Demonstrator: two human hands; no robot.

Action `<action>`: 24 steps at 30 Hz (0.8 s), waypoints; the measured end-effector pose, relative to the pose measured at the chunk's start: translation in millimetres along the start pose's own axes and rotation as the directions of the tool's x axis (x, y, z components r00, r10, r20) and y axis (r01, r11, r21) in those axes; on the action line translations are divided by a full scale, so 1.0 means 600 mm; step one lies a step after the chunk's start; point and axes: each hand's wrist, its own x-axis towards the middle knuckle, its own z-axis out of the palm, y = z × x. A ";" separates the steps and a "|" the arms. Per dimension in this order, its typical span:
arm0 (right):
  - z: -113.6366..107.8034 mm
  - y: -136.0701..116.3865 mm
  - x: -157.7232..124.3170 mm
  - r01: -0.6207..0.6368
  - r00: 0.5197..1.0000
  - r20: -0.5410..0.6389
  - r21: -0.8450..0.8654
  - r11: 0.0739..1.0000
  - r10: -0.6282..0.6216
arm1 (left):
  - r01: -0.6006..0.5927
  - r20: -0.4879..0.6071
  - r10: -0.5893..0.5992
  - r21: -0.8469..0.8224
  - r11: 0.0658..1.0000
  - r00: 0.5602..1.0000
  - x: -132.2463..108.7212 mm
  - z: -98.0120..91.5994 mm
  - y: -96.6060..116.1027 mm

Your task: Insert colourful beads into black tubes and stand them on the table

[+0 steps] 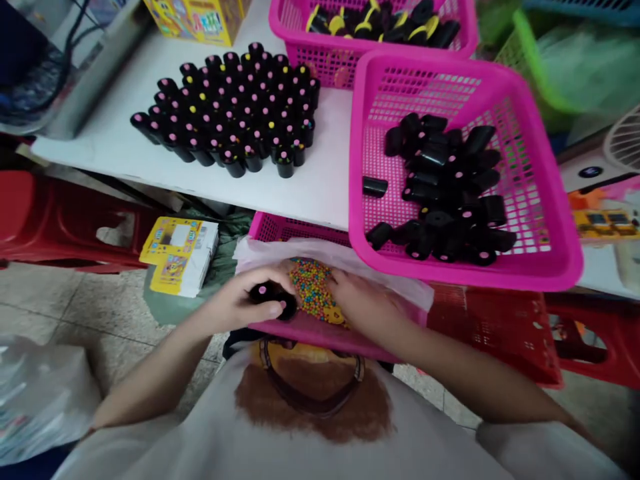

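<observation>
My left hand is curled round black cylinders, at least two, with pink dots on their ends. It holds them over the left side of a heap of small multicoloured beads. My right hand rests at the heap's right side, its fingertips hidden among the beads, so its grip does not show. A flat yellow piece lies on the beads near that hand. The beads sit in a pink basket lined with pale sheeting, close against my body.
Rows of upright black cylinders stand on the white table. A pink basket of loose black cylinders overhangs the table's front edge. Behind it is another pink basket. Yellow cartons lie at left, near a red stool.
</observation>
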 end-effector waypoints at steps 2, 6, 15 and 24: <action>0.000 -0.011 0.026 -0.083 0.995 0.043 -0.074 0.994 0.086 | 0.080 -0.044 -0.081 -0.026 0.996 0.996 -0.024 0.021 -0.039; 0.008 -0.032 0.061 0.026 0.994 0.109 -0.054 0.998 -0.020 | 0.161 -0.078 -0.172 -0.124 0.979 0.982 -0.036 0.034 -0.061; 0.046 -0.041 0.109 0.364 0.900 0.093 0.375 0.853 -0.425 | 0.114 -0.248 -0.075 0.150 0.982 0.966 -0.057 0.017 -0.048; 0.048 -0.007 0.073 0.444 0.892 -0.264 0.672 0.593 -0.368 | 0.051 -0.305 0.058 0.338 0.940 0.951 -0.073 0.025 -0.060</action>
